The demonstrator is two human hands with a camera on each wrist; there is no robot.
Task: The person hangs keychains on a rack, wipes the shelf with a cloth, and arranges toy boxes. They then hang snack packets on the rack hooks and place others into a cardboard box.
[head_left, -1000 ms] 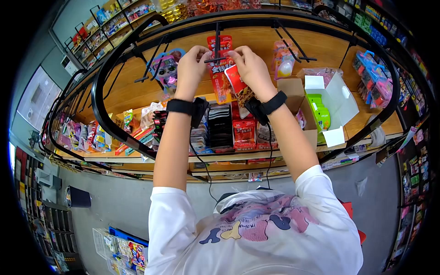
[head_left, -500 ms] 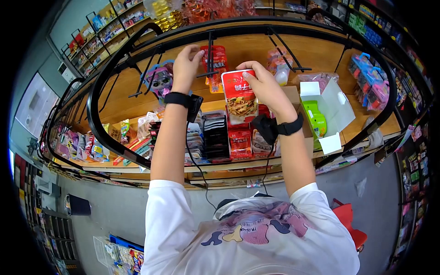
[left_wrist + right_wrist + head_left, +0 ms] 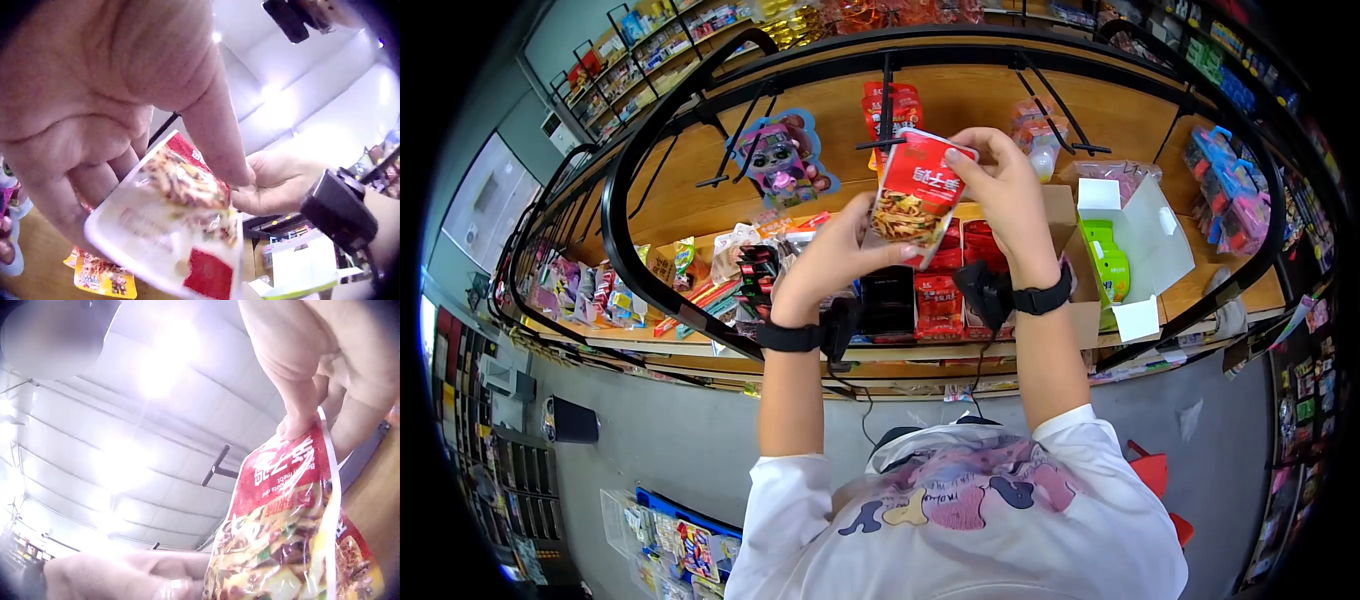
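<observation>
A red snack packet [image 3: 920, 185] with a picture of cooked food on its front is held in front of the rack, tilted in the head view. My right hand [image 3: 1007, 185] pinches its upper right corner, thumb on the printed face, as the right wrist view also shows. Lower down, my left hand [image 3: 835, 250] grips the opposite side, its thumb laid across the front and its fingers behind. Just beyond the packet's top edge is a black display hook [image 3: 887, 100], where other red packets [image 3: 908, 105] hang.
A boxed toy doll [image 3: 780, 160] hangs to the left. Below the hands, the shelf carries rows of packets, including red ones [image 3: 940, 305]. An open white box [image 3: 1145, 245] with green items stands at the right. More black prongs [image 3: 1065, 110] stick out nearby.
Both hands were up at the hook a second ago. The right hand drew the packet down and right; the left hand then came down from the hook and took the packet's lower side.
</observation>
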